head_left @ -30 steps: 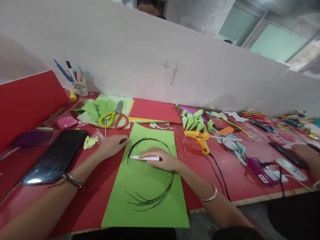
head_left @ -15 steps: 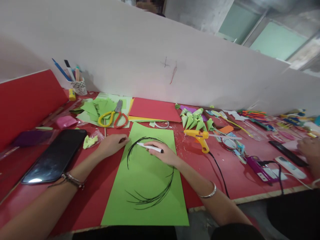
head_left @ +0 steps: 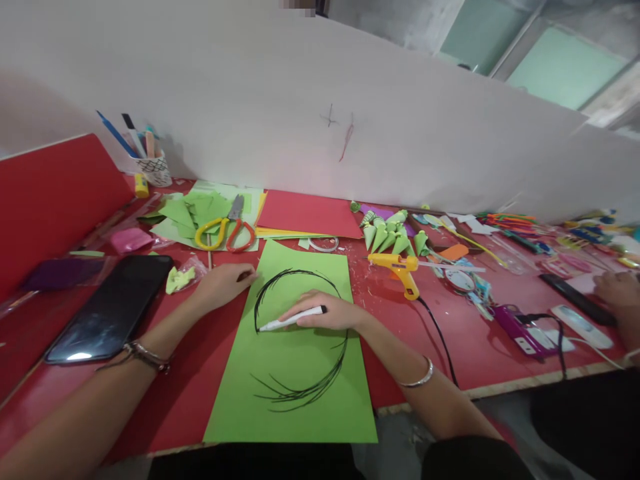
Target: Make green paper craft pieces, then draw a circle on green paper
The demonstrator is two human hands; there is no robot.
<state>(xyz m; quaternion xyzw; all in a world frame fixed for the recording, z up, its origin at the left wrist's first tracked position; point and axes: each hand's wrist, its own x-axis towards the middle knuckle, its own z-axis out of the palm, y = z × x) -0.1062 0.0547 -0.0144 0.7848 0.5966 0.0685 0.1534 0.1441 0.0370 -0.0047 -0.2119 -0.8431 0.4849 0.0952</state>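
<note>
My right hand (head_left: 323, 310) is closed round a white marker (head_left: 300, 318) with a black end. The marker's tip touches a green sheet of paper (head_left: 295, 427) at the left end of a drawn black curve (head_left: 290, 272). More sketchy black strokes (head_left: 310, 393) sweep across the lower part of the sheet, and the drawing's right side is partly hidden by my hand. My left hand (head_left: 227, 285) rests at the sheet's upper left edge, its fingers loosely bent with a gap at the thumb and nothing visible in them.
Left are a phone (head_left: 113, 307) and a pen cup (head_left: 155, 170). Pliers (head_left: 227, 227) lie on green scraps behind, beside red sheets (head_left: 310, 213). On the right are green paper cones (head_left: 385, 233), a yellow glue gun (head_left: 400, 267), a purple power strip (head_left: 525, 331) and another person's hand (head_left: 617, 293).
My right hand has drawn the marker down and left along the curve, which now reaches lower as a darker line. My left hand stays at the paper's edge.
</note>
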